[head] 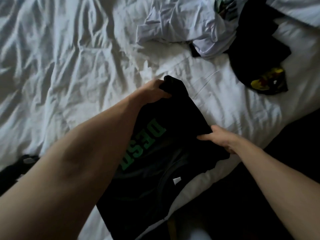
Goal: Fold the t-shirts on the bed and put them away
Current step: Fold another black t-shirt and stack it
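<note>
Black t-shirt (155, 153) with green lettering mid-fold at the bed's (69, 58) near edge.
Left hand (155, 91) and right hand (220, 137) each grip its cloth with curled fingers; a white t-shirt (181, 23) and a dark printed one (256, 54) lie unfolded near the far right corner, nothing put away.

Bed (69, 58): white sheet, plain, no pattern, grey in its creases.
Near t-shirt (155, 170): black, green block lettering across the chest; small white label at the neck.
Far right t-shirt (256, 54): black, with a yellow and dark red print at its near edge.
Far t-shirt (181, 23): pale lilac-white, plain.
Far printed cloth (223, 6): green and dark, mixed pattern.
Near left garment (10, 172): black with grey-white marks.
</note>
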